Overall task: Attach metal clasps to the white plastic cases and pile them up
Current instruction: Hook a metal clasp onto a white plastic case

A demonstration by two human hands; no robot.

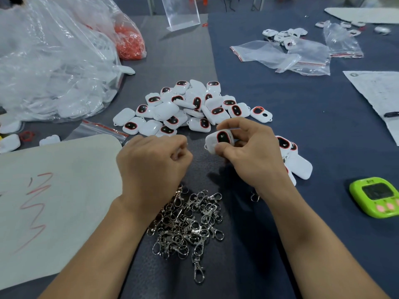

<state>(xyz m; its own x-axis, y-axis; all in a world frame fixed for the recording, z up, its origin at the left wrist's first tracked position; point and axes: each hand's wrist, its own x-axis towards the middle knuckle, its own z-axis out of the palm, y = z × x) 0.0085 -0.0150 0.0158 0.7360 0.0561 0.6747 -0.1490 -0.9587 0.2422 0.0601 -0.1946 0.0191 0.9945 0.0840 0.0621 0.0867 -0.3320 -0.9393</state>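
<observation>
Right above the clasp heap (187,225), the right hand (254,147) grips one white case (220,140). The left hand (153,160) is curled just beside it, and it's hard to tell if it's pinching a clasp. Looks early-ish: the big pile of cases (190,106) behind is mostly waiting, and only a small stack (299,164) sits by the right wrist. Bare table (200,167) between the hands is tight. The green timer (375,196) sits well off right.

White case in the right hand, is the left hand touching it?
Apart. The head view shows dark table between the left hand and the white case the right hand grips.
</observation>
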